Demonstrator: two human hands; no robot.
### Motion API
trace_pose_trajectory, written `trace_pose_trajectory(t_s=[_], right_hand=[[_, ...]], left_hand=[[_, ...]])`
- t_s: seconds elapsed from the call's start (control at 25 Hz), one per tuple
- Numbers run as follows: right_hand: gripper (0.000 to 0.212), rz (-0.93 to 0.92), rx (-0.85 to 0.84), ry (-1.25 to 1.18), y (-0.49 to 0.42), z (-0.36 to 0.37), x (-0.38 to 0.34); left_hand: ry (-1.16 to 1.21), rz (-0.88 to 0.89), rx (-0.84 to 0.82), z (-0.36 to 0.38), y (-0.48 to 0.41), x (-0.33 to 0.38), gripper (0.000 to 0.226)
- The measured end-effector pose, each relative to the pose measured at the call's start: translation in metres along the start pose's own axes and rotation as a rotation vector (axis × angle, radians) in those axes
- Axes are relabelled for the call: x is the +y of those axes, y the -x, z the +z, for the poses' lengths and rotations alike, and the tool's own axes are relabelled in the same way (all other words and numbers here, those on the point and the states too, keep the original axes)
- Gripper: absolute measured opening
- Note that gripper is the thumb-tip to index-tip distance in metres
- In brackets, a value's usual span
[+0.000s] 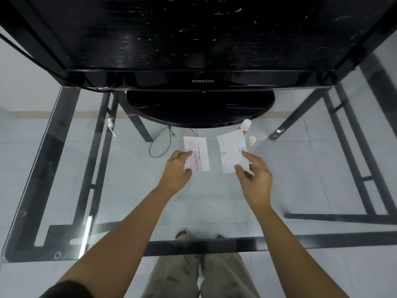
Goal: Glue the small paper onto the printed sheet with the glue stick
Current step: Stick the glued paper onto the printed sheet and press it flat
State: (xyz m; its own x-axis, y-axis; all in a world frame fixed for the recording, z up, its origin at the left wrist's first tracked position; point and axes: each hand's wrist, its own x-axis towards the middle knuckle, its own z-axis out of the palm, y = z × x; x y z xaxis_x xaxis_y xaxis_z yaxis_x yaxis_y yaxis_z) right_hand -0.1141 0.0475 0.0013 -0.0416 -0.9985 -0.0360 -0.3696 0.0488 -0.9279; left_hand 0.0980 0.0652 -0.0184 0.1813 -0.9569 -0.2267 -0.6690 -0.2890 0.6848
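**Both hands on the papers, glue stick standing by**

Two papers are side by side, slightly apart, on the clear glass tabletop (133, 190), in front of the oval black monitor stand (199, 108).

The left hand (177, 166) pinches the white sheet printed with lines of dark text (199, 154) at its left edge. The thumb lies on top of the sheet and the fingers are curled in at the lower left corner. This sheet appears to rest flat on the glass, its long side running away from the person.

The right hand (254, 175) holds the white paper with faint blue marks (231, 153) by its near right corner, nipped between the thumb and forefinger, with the other fingers loosely bent beneath. This paper is tilted a little clockwise. Whether it lies on the glass or is lifted off it cannot be told.

The glue stick with a white cap and red body (246, 125) stands upright just beyond the marked paper, close to the stand's rim. The paper's far right corner covers the stick's lower part in this view. A small white cap-like piece (252, 140) sits just to the right of that paper's far edge, near the stick.

Above the stand hangs the glossy black Samsung monitor (202, 80). Through the glass show the black metal table frame (92, 147), a thin black cable (160, 147) on the pale tiled floor, and the person's grey trousers (199, 276).
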Motion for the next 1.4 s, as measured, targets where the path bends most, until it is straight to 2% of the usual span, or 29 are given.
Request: trace_pose_trajectory(t_s=[0.32,0.48,0.6,0.64,0.72,0.8,0.92,1.08,1.16,1.24,1.32,1.4], right_hand=[[0.035,-0.142,-0.011,0.119,0.005,0.003,-0.006],[0.034,-0.16,0.005,0.166,0.006,0.006,-0.012],[0.033,-0.226,0.021,0.201,0.008,0.009,-0.019],[0.033,-0.209,0.021,0.202,0.008,0.012,-0.022],[0.034,-0.142,0.011,0.172,0.009,0.018,-0.027],[0.033,-0.127,0.005,0.155,0.01,0.023,-0.029],[0.029,-0.206,-0.04,0.196,0.014,0.029,-0.03],[0.035,-0.279,-0.15,0.312,0.016,0.036,-0.029],[0.049,-0.226,-0.208,0.279,0.018,0.037,-0.03],[0.055,-0.134,-0.166,0.14,0.017,0.037,-0.032],[0.048,0.011,-0.088,-0.038,0.01,0.034,-0.03],[0.038,0.197,-0.143,-0.147,-0.001,0.032,-0.026]], left_hand=[[-0.049,0.004,-0.123,0.009,-0.005,0.007,0.049],[-0.113,0.018,-0.054,0.0,0.0,0.015,0.046],[0.194,0.005,0.089,-0.015,0.002,0.039,0.022],[0.313,-0.016,0.075,-0.021,0.001,0.05,0.011],[0.438,-0.054,-0.004,-0.03,-0.001,0.068,0.01],[0.494,-0.103,-0.078,-0.035,-0.003,0.079,0.016],[0.532,-0.14,-0.092,-0.038,-0.006,0.08,0.022],[0.523,-0.191,-0.038,-0.045,-0.012,0.081,0.013],[0.536,-0.245,0.006,-0.049,-0.016,0.077,0.011],[0.574,-0.299,0.009,-0.054,-0.017,0.069,0.011],[0.671,-0.364,-0.063,-0.055,-0.014,0.058,0.011],[0.759,-0.422,-0.149,-0.05,-0.009,0.046,0.011]])
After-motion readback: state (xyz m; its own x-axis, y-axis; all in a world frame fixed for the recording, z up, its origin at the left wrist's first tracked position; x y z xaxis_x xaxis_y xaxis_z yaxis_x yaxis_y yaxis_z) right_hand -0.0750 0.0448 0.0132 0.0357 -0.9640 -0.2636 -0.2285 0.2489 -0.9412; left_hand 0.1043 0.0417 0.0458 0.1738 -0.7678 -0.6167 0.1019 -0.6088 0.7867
